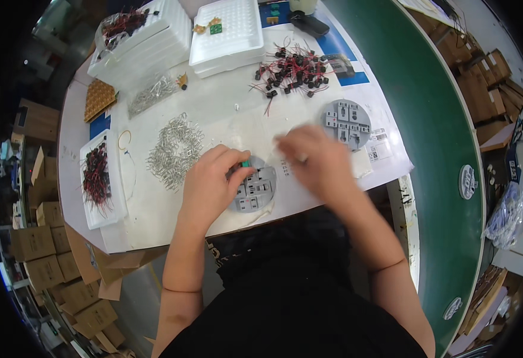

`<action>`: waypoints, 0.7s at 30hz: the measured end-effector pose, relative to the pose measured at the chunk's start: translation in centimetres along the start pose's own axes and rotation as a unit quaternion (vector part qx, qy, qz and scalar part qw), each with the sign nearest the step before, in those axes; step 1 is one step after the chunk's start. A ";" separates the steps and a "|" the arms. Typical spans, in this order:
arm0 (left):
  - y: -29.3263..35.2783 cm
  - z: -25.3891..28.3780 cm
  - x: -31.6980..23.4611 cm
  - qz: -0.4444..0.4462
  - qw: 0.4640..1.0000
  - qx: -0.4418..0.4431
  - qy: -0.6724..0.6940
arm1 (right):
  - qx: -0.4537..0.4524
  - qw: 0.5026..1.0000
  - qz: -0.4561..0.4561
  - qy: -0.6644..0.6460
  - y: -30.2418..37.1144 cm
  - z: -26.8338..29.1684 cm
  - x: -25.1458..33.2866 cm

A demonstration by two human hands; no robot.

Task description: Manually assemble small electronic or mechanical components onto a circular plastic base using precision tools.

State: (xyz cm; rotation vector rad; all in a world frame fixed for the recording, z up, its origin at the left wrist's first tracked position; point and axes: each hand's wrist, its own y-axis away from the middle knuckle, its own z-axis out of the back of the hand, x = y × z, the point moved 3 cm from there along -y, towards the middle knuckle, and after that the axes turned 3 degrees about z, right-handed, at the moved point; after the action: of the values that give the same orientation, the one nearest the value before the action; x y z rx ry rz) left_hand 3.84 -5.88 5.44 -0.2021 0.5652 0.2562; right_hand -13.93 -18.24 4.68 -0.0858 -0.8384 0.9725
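My left hand [212, 179] rests at the left edge of a round grey fixture [255, 192] with moulded slots. Its thumb and forefinger close on a small green piece [246, 163], perhaps a circuit board, at the fixture's upper part; the fingers hide most of it. My right hand [316, 160] is raised over the table between this fixture and a second round grey fixture [347, 122]. Motion smears its fingers, so whether they hold anything cannot be made out. Left of my left hand lies a loose heap of small silvery metal parts [175, 150].
Small black components with red leads [294, 71] lie heaped at the back; more fill a white tray [95, 185] at left. White foam trays [227, 39] stand at the far side, beside a clear bag of metal parts [153, 95]. A green bench [428, 119] runs along the right.
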 end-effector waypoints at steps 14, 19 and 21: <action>2.5 -0.9 -0.1 0.002 0.977 -0.187 0.100 | 0.088 0.991 -0.066 0.073 -9.8 3.4 -8.0; 1.8 0.6 1.0 -0.019 0.969 -0.243 0.043 | 0.061 0.987 -0.150 -0.013 -9.2 2.9 -6.8; 1.9 1.0 1.1 -0.020 0.972 -0.227 0.057 | 0.067 0.986 -0.153 -0.013 -9.0 2.8 -6.2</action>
State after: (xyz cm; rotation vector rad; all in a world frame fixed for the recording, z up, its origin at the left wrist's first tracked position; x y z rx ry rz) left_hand 4.72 -3.64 5.46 -0.6742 0.6105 0.3350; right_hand -11.30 -28.97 6.70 0.1674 -0.7816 0.7384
